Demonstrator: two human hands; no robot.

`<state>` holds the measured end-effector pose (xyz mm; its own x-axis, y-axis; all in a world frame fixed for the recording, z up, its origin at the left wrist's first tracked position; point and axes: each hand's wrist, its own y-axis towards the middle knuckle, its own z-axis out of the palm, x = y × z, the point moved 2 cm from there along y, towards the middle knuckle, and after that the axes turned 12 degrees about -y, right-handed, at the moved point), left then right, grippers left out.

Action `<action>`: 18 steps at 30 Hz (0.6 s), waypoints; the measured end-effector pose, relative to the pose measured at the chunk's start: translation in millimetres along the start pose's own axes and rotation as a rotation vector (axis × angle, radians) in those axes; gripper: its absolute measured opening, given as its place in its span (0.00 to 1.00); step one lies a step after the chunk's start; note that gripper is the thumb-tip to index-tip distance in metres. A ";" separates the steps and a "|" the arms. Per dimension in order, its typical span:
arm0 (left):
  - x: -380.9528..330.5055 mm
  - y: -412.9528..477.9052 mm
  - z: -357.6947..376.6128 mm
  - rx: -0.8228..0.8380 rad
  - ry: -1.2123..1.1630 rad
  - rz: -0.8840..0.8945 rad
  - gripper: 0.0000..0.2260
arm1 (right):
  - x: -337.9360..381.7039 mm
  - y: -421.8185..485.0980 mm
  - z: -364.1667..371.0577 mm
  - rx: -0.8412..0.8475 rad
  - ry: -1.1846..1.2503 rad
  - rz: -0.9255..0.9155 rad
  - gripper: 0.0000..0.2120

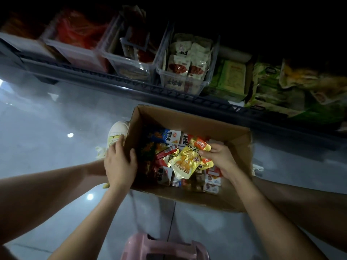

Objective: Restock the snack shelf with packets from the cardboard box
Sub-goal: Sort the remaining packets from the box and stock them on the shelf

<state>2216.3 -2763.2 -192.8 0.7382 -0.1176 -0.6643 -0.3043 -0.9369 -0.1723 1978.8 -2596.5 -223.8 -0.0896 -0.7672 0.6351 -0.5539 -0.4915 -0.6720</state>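
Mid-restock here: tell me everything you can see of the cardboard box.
The cardboard box is plain brown, open-topped, standing on the grey floor in front of the shelf, partly filled with mixed snack packets. The left hand grips its left wall, thumb inside; the right hand, inside it, holds gold packets. A white shoe sits beside its left wall.

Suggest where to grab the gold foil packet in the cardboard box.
Best bet: pinch the gold foil packet by its upper edge, from above-right, as the right hand does: it is flat and lies tilted atop the packet pile, leaving that edge exposed.
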 end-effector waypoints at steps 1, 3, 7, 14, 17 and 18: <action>-8.5 -1.4 -3.3 -0.044 -0.008 0.037 0.21 | 8.2 -6.3 -5.1 0.034 0.034 -0.008 0.12; -33.0 -7.9 -8.2 -0.017 -0.075 0.153 0.19 | 27.1 -21.2 -10.5 0.109 0.074 -0.031 0.15; -80.9 -27.9 -6.7 0.565 -0.484 -0.081 0.19 | 56.1 -49.8 -5.7 0.219 0.089 -0.073 0.15; -83.7 -40.8 -9.2 0.784 -0.905 -0.428 0.12 | 74.5 -74.6 4.8 0.208 0.171 -0.153 0.13; -69.9 -35.3 -13.9 0.692 -0.878 -0.426 0.12 | 58.9 -65.6 1.8 0.132 0.163 -0.123 0.13; -63.9 -32.5 -14.9 0.655 -0.870 -0.425 0.13 | 49.3 -60.1 -0.1 0.105 0.123 -0.109 0.13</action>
<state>2188.0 -2730.2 -133.9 0.2714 0.6673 -0.6936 -0.5721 -0.4677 -0.6738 2007.6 -2604.8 -152.0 -0.1377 -0.6539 0.7440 -0.4772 -0.6144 -0.6283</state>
